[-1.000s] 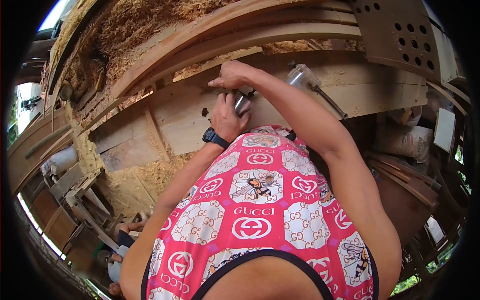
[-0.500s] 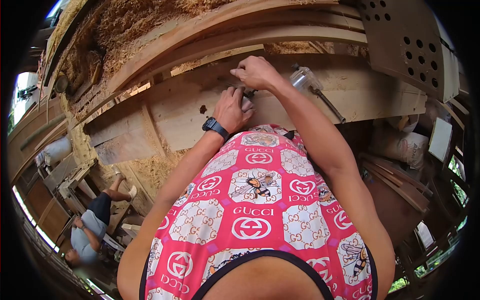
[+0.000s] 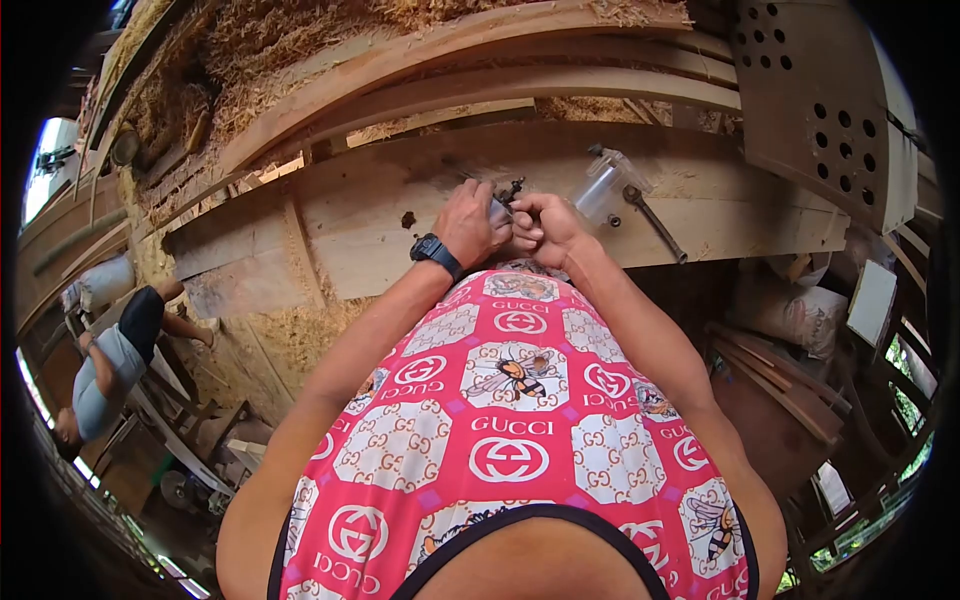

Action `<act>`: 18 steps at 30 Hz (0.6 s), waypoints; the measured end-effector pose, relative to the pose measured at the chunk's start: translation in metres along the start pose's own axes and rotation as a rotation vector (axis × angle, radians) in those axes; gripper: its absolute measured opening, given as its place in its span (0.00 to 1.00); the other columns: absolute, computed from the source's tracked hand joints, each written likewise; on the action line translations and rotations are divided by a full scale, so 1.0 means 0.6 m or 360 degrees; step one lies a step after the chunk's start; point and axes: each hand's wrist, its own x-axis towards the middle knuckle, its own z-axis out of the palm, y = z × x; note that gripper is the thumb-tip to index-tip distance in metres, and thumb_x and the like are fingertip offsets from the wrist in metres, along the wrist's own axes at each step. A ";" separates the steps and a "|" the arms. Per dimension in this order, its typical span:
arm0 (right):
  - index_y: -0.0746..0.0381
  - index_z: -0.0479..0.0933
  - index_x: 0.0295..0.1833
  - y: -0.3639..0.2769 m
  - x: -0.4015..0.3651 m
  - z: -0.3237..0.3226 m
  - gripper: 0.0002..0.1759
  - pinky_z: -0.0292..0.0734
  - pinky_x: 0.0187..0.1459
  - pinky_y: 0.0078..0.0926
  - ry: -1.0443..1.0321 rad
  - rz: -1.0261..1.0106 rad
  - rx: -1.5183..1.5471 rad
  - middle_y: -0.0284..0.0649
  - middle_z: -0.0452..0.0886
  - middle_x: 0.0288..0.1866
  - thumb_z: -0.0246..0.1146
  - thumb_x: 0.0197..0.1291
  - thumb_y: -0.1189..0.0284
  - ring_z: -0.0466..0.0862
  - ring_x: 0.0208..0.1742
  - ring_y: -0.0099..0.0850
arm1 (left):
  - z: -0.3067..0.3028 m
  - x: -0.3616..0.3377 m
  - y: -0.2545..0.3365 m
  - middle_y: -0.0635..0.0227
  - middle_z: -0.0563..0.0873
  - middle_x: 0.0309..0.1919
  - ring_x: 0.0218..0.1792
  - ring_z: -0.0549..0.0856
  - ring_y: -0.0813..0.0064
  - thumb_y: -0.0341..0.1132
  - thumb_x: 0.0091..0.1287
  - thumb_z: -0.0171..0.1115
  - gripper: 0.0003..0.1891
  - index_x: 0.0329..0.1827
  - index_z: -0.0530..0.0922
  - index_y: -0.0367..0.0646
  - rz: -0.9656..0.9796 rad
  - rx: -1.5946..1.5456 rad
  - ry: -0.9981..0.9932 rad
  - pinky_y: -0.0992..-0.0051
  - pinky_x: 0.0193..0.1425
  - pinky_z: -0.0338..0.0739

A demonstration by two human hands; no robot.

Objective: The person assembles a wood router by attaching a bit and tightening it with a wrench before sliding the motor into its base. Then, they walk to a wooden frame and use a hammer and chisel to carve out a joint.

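My left hand [image 3: 468, 228], below a dark watch [image 3: 436, 255], is wrapped round a small metal part [image 3: 499, 212] above the wooden board [image 3: 360, 240]. Close against it on the right, my right hand [image 3: 545, 228] has its fingers curled in at the same part; whatever they pinch is too small to make out. A dark fitting [image 3: 510, 189] shows just beyond the fingertips. Right of my hands a clear cylinder with metal ends [image 3: 602, 188] lies on the board, and beside it rests a metal wrench-like tool [image 3: 655, 225].
Long timber strips [image 3: 540, 85] and wood shavings [image 3: 300, 50] lie beyond the board. A perforated brown panel [image 3: 815, 110] stands at the upper right. Sacks [image 3: 795, 310] and planks [image 3: 775, 380] are at the right. Another person [image 3: 110, 360] is at the lower left.
My right hand has come down and toward me, from above the board to beside my left hand. The other person at the left has shifted further left.
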 end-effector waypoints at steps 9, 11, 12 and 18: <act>0.58 0.73 0.34 -0.001 -0.073 0.034 0.09 0.62 0.24 0.22 -0.0389 0.0002 0.0548 0.30 0.73 0.21 0.56 0.67 0.68 0.66 0.17 0.22 | 0.011 -0.005 -0.005 0.47 0.81 0.45 0.49 0.82 0.45 0.41 0.53 0.74 0.30 0.58 0.76 0.36 0.0031 0.0052 0.0040 0.55 0.53 0.78; 0.60 0.74 0.35 -0.002 -0.096 0.056 0.09 0.64 0.26 0.23 -0.0058 -0.0004 0.0307 0.32 0.75 0.23 0.57 0.66 0.67 0.68 0.19 0.23 | 0.007 -0.006 0.001 0.47 0.80 0.46 0.50 0.81 0.46 0.40 0.53 0.73 0.29 0.56 0.76 0.35 0.0024 0.0052 0.0032 0.56 0.55 0.78; 0.60 0.74 0.35 0.000 -0.088 0.054 0.09 0.64 0.26 0.23 -0.0061 -0.0007 0.0308 0.32 0.75 0.23 0.57 0.66 0.67 0.68 0.19 0.23 | 0.005 -0.005 0.004 0.47 0.80 0.46 0.50 0.80 0.46 0.38 0.52 0.72 0.27 0.54 0.75 0.34 0.0016 0.0051 0.0026 0.56 0.56 0.78; 0.62 0.72 0.58 0.005 -0.026 0.028 0.17 0.65 0.27 0.25 -0.0052 0.0128 0.0473 0.36 0.76 0.24 0.57 0.65 0.68 0.67 0.20 0.24 | -0.007 -0.001 0.015 0.48 0.80 0.45 0.50 0.81 0.47 0.38 0.52 0.74 0.26 0.51 0.75 0.35 -0.0035 0.0001 -0.0031 0.56 0.55 0.78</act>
